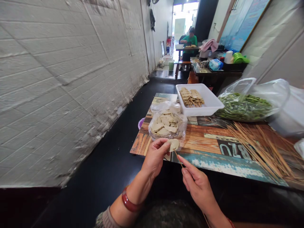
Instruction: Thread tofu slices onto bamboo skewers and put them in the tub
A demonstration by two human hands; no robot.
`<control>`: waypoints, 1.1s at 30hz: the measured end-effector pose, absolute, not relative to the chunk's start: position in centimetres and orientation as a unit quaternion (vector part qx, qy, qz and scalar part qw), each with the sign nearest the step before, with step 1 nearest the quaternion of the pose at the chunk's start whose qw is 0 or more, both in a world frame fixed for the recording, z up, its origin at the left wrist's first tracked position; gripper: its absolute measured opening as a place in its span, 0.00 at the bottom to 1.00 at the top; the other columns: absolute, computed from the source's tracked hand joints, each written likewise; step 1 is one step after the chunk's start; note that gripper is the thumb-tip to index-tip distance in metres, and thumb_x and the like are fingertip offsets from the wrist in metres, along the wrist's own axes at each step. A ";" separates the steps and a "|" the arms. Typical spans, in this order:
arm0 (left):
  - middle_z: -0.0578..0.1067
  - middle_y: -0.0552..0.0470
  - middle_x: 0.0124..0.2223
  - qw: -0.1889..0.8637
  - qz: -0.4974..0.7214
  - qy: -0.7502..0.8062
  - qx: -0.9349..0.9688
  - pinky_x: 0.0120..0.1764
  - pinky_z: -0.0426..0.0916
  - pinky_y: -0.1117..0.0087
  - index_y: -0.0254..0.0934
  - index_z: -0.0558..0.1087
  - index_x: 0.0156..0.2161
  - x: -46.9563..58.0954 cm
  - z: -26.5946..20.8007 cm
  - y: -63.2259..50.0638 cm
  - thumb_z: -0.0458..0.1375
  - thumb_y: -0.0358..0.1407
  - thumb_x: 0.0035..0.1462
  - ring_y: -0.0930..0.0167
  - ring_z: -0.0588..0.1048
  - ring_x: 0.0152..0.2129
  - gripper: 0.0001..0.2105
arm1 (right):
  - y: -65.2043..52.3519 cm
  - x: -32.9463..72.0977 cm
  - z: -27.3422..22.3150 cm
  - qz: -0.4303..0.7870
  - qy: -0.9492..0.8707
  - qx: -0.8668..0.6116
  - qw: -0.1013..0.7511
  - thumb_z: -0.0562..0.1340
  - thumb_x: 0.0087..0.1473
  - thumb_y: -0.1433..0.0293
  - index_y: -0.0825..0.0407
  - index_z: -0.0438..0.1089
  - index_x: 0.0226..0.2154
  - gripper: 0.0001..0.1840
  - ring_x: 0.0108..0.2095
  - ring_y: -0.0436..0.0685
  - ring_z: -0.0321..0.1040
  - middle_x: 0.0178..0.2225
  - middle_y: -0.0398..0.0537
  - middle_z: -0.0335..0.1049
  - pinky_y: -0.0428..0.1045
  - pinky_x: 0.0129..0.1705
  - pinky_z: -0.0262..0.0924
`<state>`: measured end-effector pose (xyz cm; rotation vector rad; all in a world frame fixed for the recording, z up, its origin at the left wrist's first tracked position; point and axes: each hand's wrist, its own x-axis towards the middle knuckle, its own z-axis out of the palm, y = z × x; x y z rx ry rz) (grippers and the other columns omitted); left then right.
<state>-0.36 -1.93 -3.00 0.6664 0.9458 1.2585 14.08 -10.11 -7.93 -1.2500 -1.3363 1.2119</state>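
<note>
Between thumb and fingers my left hand (156,155) pinches a thin, pale beige slice (174,144) of food, whose exact kind I cannot tell. A wooden skewer (178,159) meets the slice at its lower edge. My right hand (198,182) is closed around that skewer, with the index finger stretched along it. Just beyond my hands, a clear plastic bag (182,134) lies open with several similar slices (166,123) in it. Farther back, a white plastic tray (212,106) holds stacked skewers of slices (191,96) in its left part.
Loose bamboo skewers (258,152) lie across the right of the patterned wooden table (199,134). A bag of green vegetables (247,106) stands behind them. A white brick-patterned wall (59,79) runs along the left. Far back, a person in green (192,39) sits at another table.
</note>
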 end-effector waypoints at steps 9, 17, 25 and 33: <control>0.75 0.53 0.26 0.643 0.564 0.424 0.299 0.27 0.63 0.75 0.33 0.78 0.28 -0.3 -3.3 -1.6 0.72 0.36 0.38 0.76 0.69 0.22 0.12 | -10.0 14.1 -7.4 0.511 -0.532 -0.504 0.450 0.52 0.64 0.59 0.59 0.59 0.63 0.31 0.17 0.48 0.49 0.17 0.34 0.50 0.44 0.20 0.48; 0.74 0.55 0.25 0.609 0.566 0.427 0.356 0.26 0.61 0.77 0.33 0.77 0.30 -0.4 -3.9 -1.5 0.69 0.36 0.43 0.78 0.67 0.21 0.10 | -9.9 14.2 -7.3 0.535 -0.513 -0.509 0.439 0.52 0.63 0.59 0.58 0.58 0.64 0.31 0.17 0.48 0.47 0.17 0.34 0.48 0.45 0.20 0.46; 0.72 0.57 0.27 0.579 0.565 0.428 0.402 0.27 0.61 0.77 0.34 0.73 0.32 -0.3 -3.7 -1.6 0.68 0.36 0.46 0.78 0.67 0.22 0.10 | -9.9 14.1 -7.4 0.531 -0.508 -0.511 0.446 0.53 0.63 0.58 0.59 0.59 0.63 0.32 0.17 0.48 0.47 0.17 0.34 0.48 0.45 0.20 0.46; 0.70 0.56 0.26 0.555 0.539 0.450 0.446 0.27 0.59 0.77 0.33 0.70 0.29 -0.5 -3.2 -1.5 0.66 0.35 0.46 0.78 0.65 0.23 0.10 | -9.6 14.0 -7.4 0.529 -0.508 -0.514 0.445 0.53 0.62 0.58 0.60 0.59 0.63 0.33 0.17 0.48 0.47 0.17 0.34 0.48 0.45 0.20 0.45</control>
